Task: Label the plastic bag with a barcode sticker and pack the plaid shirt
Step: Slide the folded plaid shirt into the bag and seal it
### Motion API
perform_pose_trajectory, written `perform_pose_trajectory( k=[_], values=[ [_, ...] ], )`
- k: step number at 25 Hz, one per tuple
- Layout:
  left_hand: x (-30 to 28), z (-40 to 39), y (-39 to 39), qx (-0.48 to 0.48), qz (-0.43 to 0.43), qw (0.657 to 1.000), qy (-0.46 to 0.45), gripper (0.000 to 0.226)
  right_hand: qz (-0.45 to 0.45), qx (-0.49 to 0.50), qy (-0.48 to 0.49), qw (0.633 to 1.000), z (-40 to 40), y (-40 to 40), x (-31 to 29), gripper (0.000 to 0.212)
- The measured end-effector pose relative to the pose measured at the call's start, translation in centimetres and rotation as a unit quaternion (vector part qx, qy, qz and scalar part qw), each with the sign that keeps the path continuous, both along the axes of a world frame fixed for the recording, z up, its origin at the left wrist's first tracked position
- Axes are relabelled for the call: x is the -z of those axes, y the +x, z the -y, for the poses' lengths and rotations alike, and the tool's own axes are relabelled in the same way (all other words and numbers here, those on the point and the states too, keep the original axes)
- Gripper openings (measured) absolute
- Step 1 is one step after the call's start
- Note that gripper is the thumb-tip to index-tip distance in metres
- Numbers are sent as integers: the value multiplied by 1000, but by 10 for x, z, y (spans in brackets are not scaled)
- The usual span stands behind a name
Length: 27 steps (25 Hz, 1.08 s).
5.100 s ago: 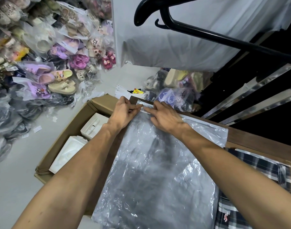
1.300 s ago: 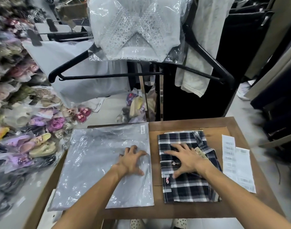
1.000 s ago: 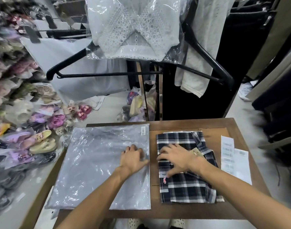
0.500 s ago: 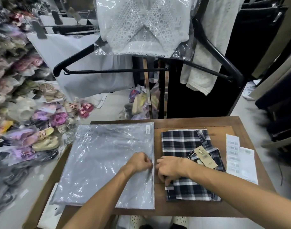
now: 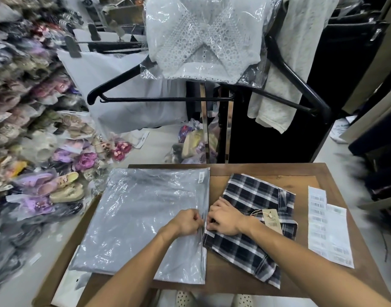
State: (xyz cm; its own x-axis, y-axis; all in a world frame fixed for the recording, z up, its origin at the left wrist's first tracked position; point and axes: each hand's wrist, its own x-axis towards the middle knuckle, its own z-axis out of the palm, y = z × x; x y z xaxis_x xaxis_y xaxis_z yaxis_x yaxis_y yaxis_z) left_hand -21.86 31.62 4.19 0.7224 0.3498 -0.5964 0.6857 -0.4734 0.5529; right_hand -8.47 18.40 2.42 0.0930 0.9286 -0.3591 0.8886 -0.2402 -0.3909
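Note:
A clear grey plastic bag [image 5: 141, 218] lies flat on the left half of the wooden table [image 5: 267, 171], with a small barcode sticker [image 5: 201, 177] at its far right corner. My left hand [image 5: 186, 222] pinches the bag's right edge. A folded dark plaid shirt [image 5: 256, 196] with a paper hang tag [image 5: 272, 220] lies skewed beside the bag. My right hand [image 5: 225, 218] grips the shirt's left edge right next to the bag's edge.
Sheets of barcode labels [image 5: 327, 227] lie at the table's right side. A black hanger [image 5: 168, 99] with a bagged white lace top [image 5: 203, 38] hangs behind the table. Bagged sandals [image 5: 57, 187] pile up on the left. A cardboard box [image 5: 63, 282] sits beside the table.
Both hands slid together to the seam between bag and shirt. The left closed on the bag's edge. The right pulled the shirt's near left corner toward the bag, so the shirt now lies skewed.

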Motion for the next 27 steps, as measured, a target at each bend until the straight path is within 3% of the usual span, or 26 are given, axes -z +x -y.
perform_pose_trajectory(
  k=[5, 11, 17, 20, 22, 24, 27],
  values=[
    [-11, 9, -3, 26, 3, 1000, -8, 22, 53, 61, 38, 996, -1, -9, 10, 32],
    [-5, 12, -8, 18, 6, 1000, -11, 31, -8, 256, 41, 966, -15, -17, 12, 23],
    [-4, 12, -9, 33, 3, 999, 8, 33, -22, 342, 64, 937, -25, -17, 12, 22],
    [-2, 11, -11, 40, 3, 999, 22, 36, 19, 220, 96, 971, -10, -5, 3, 38],
    [-1, 9, -11, 47, 10, 998, 31, 36, 102, 44, 120, 986, 17, 6, 0, 45],
    [0, 7, -12, 44, 13, 999, 24, 35, 150, -100, 95, 979, 43, 15, 4, 54],
    [2, 11, -14, 34, 15, 999, -12, 35, 139, -137, 51, 979, 60, 19, 20, 59]
  ],
)
